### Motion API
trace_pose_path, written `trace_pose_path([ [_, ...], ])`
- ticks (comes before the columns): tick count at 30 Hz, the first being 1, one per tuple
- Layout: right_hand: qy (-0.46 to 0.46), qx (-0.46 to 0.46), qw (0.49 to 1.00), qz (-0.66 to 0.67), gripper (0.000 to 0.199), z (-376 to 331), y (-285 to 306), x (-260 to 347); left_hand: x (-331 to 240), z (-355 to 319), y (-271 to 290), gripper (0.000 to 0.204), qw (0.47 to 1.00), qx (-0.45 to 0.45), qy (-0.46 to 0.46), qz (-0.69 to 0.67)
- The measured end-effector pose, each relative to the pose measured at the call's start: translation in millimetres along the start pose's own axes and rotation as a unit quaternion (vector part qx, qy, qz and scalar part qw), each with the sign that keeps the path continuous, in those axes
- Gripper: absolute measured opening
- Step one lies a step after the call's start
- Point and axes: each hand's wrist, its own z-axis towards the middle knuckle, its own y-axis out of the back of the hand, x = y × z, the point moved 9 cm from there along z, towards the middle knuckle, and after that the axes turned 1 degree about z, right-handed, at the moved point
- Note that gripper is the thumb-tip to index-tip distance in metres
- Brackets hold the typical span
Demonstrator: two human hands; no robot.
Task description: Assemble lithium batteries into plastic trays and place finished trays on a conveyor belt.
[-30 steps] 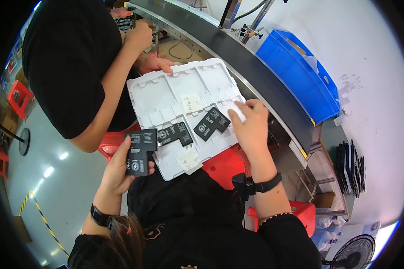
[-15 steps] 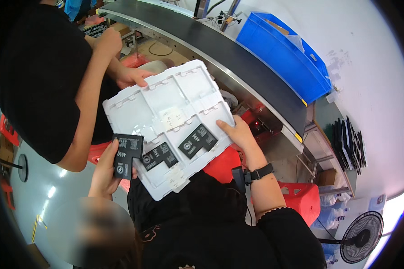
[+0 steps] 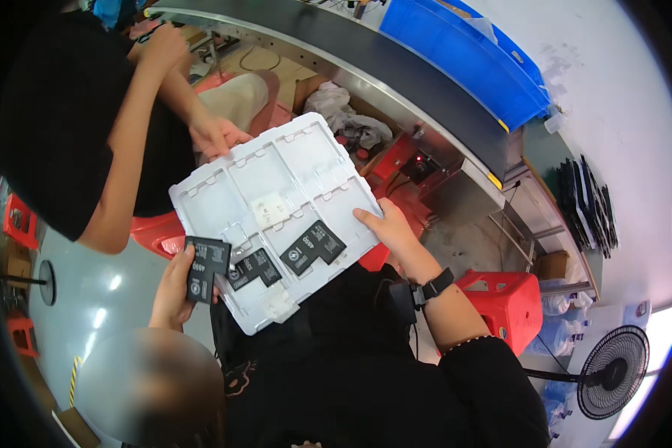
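Note:
My left hand (image 3: 173,290) grips a black, L-shaped flat battery (image 3: 205,269) at the left edge of a white plastic tray (image 3: 270,173). Whether more batteries lie stacked under it I cannot tell. Two similar batteries lie in the near compartments: one battery (image 3: 252,269) beside the held one, the other battery (image 3: 313,248) further right. My right hand (image 3: 387,225) holds the tray's right edge, thumb on top and fingers hidden beneath. A white paper label (image 3: 269,210) sits mid-tray. At the far left edge, a co-worker's hand (image 3: 215,136) touches the tray.
Beyond the tray runs a dark conveyor belt (image 3: 336,48) with a metal edge. A blue crate (image 3: 463,60) stands behind it. The co-worker in black sits close on my left. A red stool (image 3: 504,306) and a black fan (image 3: 612,372) are at the right.
The tray has shifted slightly left in the picture, along with both my hands and the batteries. Both hands keep their hold. The co-worker's hand remains at the tray's edge.

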Motion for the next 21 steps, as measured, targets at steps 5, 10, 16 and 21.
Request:
trace_pose_path([
  [5,-0.099,0.231,0.967,0.035,0.050,-2,-20,-4,23,13,29,0.036,0.998,-0.054,0.031,-0.023],
  [10,-0.103,0.235,0.961,0.103,0.045,7,-34,-18,36,12,31,0.037,0.996,-0.059,0.061,-0.008],
  [16,-0.053,0.235,0.956,0.168,0.040,25,-36,-13,-12,-1,34,0.039,0.972,-0.120,0.016,0.200],
  [21,-0.043,0.235,0.958,0.161,0.042,26,-37,-17,-41,11,40,0.037,0.959,-0.112,-0.002,0.260],
])
